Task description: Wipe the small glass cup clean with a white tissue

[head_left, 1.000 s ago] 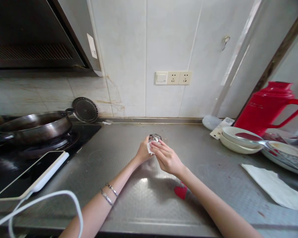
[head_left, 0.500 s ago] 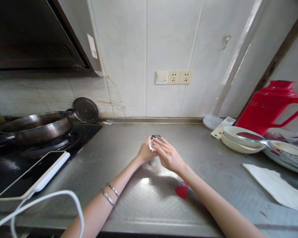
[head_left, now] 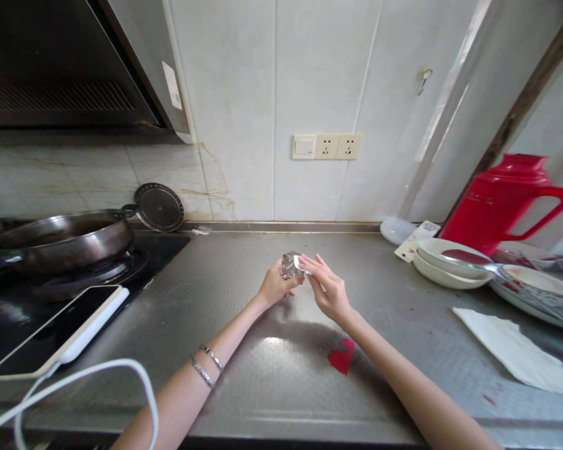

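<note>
- L hand [head_left: 276, 284] has a shiny, clear-ish glass thing [head_left: 291, 267], fingers wrapped round it; grip looks closed tbh. Can't tell exactly what it is, too small.
- R hand [head_left: 328, 294] is right up against it, fingers pretty straight w/ a bit of white tissue [head_left: 299, 265] under the tips. Can't tell if the thumb's pinching it.
- Glass thing's abt mid-counter, held above the metal countertop [head_left: 234, 325], between both hands.
- Red scrap [head_left: 341, 357] lies on the counter, near the R forearm.
- Far R: white paper sheet [head_left: 516, 350], stacked bowls [head_left: 450, 275], red jug [head_left: 502, 200] behind.
- L side: phone [head_left: 56, 337] w/ white cable, pan [head_left: 75, 244] on the stove.
</note>
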Demonstrator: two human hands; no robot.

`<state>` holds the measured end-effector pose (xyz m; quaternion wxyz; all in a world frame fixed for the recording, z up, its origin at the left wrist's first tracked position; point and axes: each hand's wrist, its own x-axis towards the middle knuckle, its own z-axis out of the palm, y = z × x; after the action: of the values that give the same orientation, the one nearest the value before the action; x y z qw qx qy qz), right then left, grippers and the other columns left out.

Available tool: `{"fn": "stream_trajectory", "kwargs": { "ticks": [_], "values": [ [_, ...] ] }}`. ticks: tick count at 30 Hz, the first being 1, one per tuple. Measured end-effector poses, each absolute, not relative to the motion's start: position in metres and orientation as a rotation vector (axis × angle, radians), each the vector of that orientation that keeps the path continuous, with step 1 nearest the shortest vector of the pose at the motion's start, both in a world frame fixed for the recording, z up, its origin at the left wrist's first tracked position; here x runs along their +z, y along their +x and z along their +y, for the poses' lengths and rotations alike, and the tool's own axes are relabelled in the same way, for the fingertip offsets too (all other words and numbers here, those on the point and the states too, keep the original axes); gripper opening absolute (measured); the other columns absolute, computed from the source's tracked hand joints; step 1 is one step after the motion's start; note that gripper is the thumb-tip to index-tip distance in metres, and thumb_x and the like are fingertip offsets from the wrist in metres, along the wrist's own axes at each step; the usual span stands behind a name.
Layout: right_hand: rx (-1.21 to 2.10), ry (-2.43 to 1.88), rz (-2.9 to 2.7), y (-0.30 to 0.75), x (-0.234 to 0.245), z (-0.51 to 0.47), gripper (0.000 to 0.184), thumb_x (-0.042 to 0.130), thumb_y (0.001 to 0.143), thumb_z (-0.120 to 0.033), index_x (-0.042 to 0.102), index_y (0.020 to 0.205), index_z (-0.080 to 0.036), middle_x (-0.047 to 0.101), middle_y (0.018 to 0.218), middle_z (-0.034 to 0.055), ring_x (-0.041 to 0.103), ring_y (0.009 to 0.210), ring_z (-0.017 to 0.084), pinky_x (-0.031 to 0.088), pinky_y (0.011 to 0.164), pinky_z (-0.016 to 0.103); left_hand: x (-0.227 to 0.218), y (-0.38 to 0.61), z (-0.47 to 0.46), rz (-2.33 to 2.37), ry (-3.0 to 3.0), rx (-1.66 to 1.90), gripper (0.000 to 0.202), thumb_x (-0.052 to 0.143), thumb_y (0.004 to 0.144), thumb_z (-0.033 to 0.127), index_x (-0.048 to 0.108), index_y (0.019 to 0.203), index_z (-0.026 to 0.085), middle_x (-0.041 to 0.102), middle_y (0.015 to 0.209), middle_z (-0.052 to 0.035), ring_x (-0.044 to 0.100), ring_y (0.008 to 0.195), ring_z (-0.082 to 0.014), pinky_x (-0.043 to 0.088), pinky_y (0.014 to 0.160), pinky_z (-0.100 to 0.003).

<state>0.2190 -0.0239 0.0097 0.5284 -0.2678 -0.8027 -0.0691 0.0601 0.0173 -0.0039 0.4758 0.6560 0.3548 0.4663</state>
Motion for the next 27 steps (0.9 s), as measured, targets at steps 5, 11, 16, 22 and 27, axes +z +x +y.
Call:
{"fn": "stream_trajectory", "kwargs": {
  "ticks": [5,11,16,22,27],
  "values": [
    [-0.139,-0.59,-1.92,0.221,0.01,-0.027,0.041,0.04,0.092,-0.01,0.054,0.127,-0.026,0.064,0.123,0.0091,0.056,0.12,0.022,0.038,0.107,0.053,0.0,0.061,0.015,0.764,1.582,1.098,0.063,0.073,0.062,0.049,0.048,0.107,0.013,0.056,0.066,0.0054,0.043,0.037,-0.0041,0.052,0.044,-0.028],
    [-0.11,-0.623,-1.876,0.222,0.01,-0.024,0.039,0.041,0.093,-0.009,0.054,0.125,-0.026,0.064,0.123,0.0083,0.056,0.12,0.022,0.037,0.107,0.054,-0.001,0.062,0.014,0.754,1.555,1.104,0.061,0.073,0.063,0.045,0.049,0.107,0.012,0.055,0.065,0.0061,0.041,0.036,-0.0035,0.052,0.043,-0.028],
    [-0.122,-0.59,-1.945,0.226,0.011,-0.025,0.038,0.041,0.092,-0.01,0.055,0.124,-0.025,0.064,0.123,0.009,0.055,0.121,0.022,0.038,0.107,0.054,-0.001,0.061,0.015,0.723,1.56,1.08,0.061,0.072,0.063,0.047,0.048,0.108,0.013,0.056,0.065,0.0059,0.042,0.036,-0.0035,0.053,0.044,-0.028],
    [-0.045,-0.681,-1.824,0.226,0.004,-0.018,0.035,0.041,0.094,-0.013,0.058,0.122,-0.027,0.067,0.118,0.0064,0.061,0.114,0.02,0.038,0.107,0.054,0.004,0.061,0.013,0.746,1.536,1.089,0.05,0.069,0.064,0.039,0.048,0.102,0.014,0.055,0.065,0.0075,0.039,0.033,-0.0015,0.053,0.045,-0.027],
    [-0.018,-0.707,-1.764,0.222,0.004,-0.019,0.034,0.042,0.095,-0.016,0.058,0.123,-0.028,0.067,0.119,0.0041,0.061,0.113,0.021,0.038,0.108,0.053,0.012,0.06,0.011,0.742,1.535,1.095,0.048,0.067,0.065,0.037,0.049,0.103,0.014,0.054,0.065,0.0079,0.039,0.033,-0.001,0.053,0.045,-0.027]
  ]
}}
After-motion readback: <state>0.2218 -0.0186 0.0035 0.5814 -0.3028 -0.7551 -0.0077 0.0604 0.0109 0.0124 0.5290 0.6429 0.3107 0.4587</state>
